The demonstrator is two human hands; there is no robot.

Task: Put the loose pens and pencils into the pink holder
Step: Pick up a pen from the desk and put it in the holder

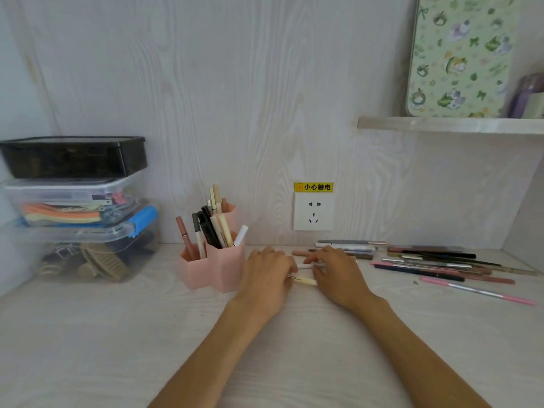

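Pens (304,280) lie crosswise between my hands, long axes left to right, just right of the pink holder (216,267). My left hand (266,270), nearer it, curls onto their left ends; my right hand (337,270) covers the other ends. How firmly either grips, I cannot tell.

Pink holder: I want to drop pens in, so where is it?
In the head view, the pink holder stands left of centre, just beside the left hand.
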